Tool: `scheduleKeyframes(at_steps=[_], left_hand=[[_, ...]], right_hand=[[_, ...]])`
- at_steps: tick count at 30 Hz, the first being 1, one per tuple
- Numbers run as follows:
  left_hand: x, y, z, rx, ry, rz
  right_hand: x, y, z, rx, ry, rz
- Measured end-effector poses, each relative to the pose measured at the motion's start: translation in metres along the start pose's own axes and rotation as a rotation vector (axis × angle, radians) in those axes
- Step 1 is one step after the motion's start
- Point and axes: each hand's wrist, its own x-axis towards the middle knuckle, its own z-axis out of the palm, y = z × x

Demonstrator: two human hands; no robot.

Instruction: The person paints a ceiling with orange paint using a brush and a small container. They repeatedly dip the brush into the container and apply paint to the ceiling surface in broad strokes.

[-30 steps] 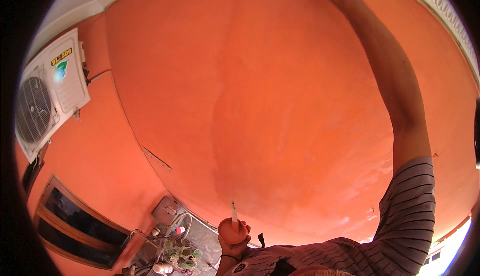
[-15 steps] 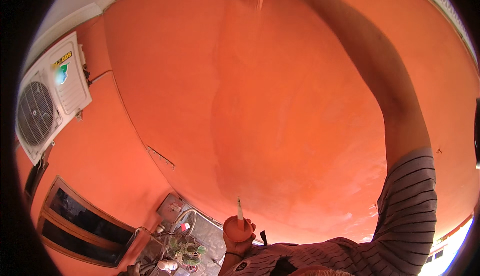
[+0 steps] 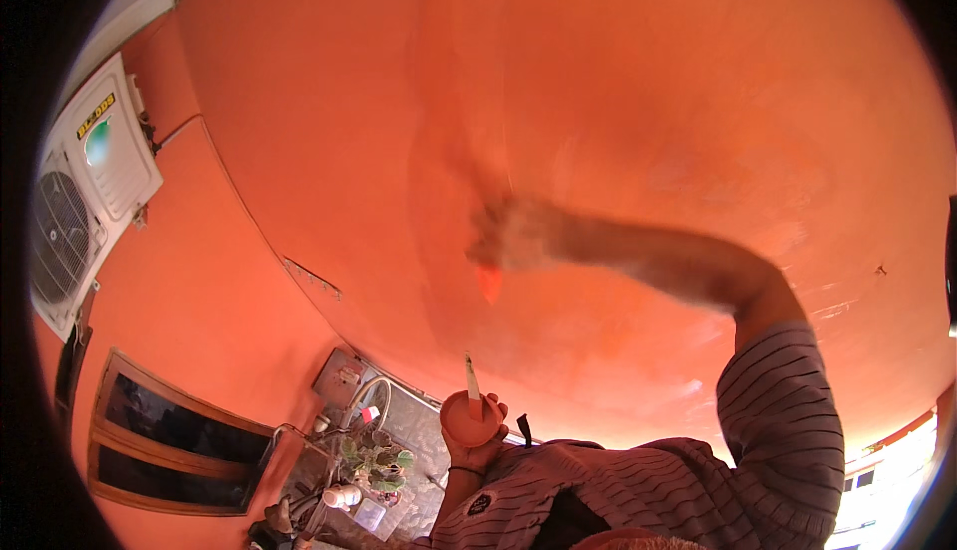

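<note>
My left hand (image 3: 467, 457) is closed round a small orange paint cup (image 3: 461, 436), held low in front of my body. A slim pale stick (image 3: 473, 375) stands up out of the cup; whether it is a stirring stick or a brush handle, I cannot tell. Above and a little right of the cup, my right hand (image 3: 520, 233) is smeared by motion. It grips a paintbrush whose wet orange bristles (image 3: 488, 282) point downward. The brush's handle is hidden in the fingers. Behind it rises the orange wall (image 3: 638, 121), with darker, wet-looking streaks running down it.
An air conditioner's outdoor unit (image 3: 88, 196) hangs on the left wall above a wood-framed window (image 3: 179, 437). Below, left of the cup, stand potted plants (image 3: 374, 462) and a white container (image 3: 341, 496). A small hook rail (image 3: 312, 277) is fixed near the corner.
My right hand has come down from the top of the wall with the brush, its elbow now bent. The cup in my left hand has shifted slightly up and left in view.
</note>
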Motion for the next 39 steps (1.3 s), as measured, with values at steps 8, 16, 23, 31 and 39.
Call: scheduleKeyframes(at_steps=[8, 16, 23, 31, 39], left_hand=[[0.002, 0.004, -0.007, 0.001, 0.032, 0.001], [0.004, -0.004, 0.014, -0.043, -0.050, -0.031], [-0.004, 0.002, 0.013, 0.014, 0.081, 0.012], [-0.004, -0.004, -0.002, 0.032, 0.034, 0.076], [-0.003, -0.013, -0.006, -0.043, 0.045, 0.136]], right_hand=[[-0.087, 0.070, -0.070, 0.238, 0.274, 0.518], [-0.078, 0.020, -0.033, -0.206, 0.306, 0.289], [-0.069, -0.115, 0.058, 0.634, -0.028, 0.328], [-0.097, 0.056, -0.038, 0.048, 0.564, 0.604], [-0.066, -0.049, 0.048, 0.053, 0.047, 0.286]])
